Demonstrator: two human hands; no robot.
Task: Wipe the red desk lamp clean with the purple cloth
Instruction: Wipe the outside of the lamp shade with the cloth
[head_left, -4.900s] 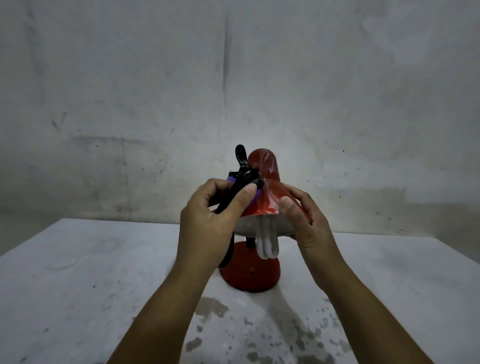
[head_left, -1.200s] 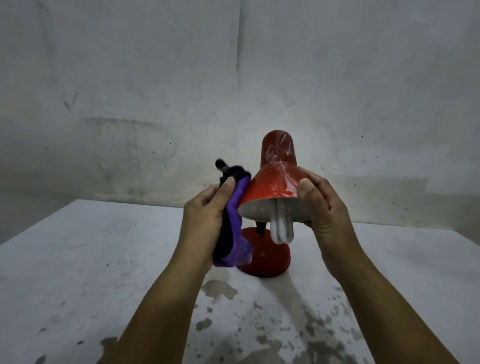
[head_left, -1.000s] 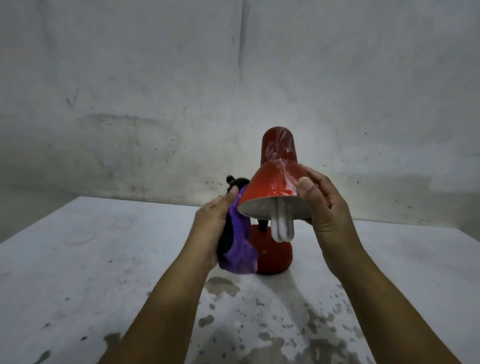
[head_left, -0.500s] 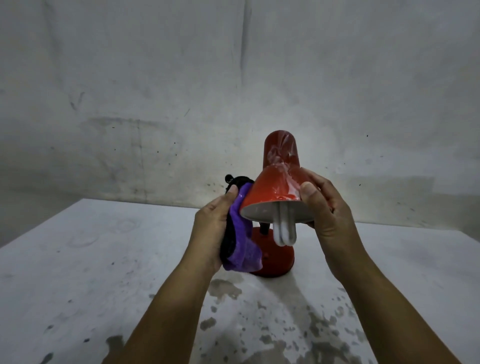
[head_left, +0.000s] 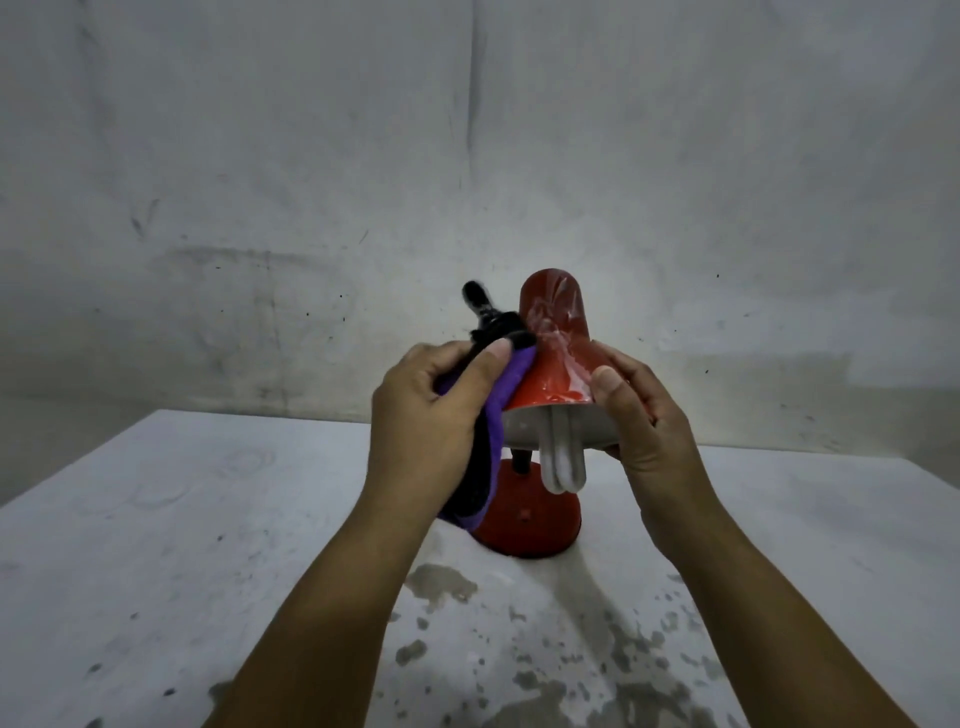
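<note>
The red desk lamp (head_left: 551, 358) stands mid-table on a round red base (head_left: 530, 525), its shade tilted toward me with a white bulb (head_left: 563, 462) hanging out. My left hand (head_left: 431, 410) grips the purple cloth (head_left: 498, 400), which has a black side, and presses it against the left flank of the shade. A black strip of the cloth sticks up above my thumb. My right hand (head_left: 644, 415) clasps the right side and rim of the shade. The lamp's neck is mostly hidden behind the cloth and shade.
The lamp stands on a grey-white table (head_left: 156, 571) with dark wet blotches (head_left: 545, 670) in front of the base. A stained grey wall (head_left: 467, 156) rises directly behind the table's far edge.
My left hand has slid the cloth upward along the left side of the shade, from near the rim toward the top. My right hand keeps its hold on the shade.
</note>
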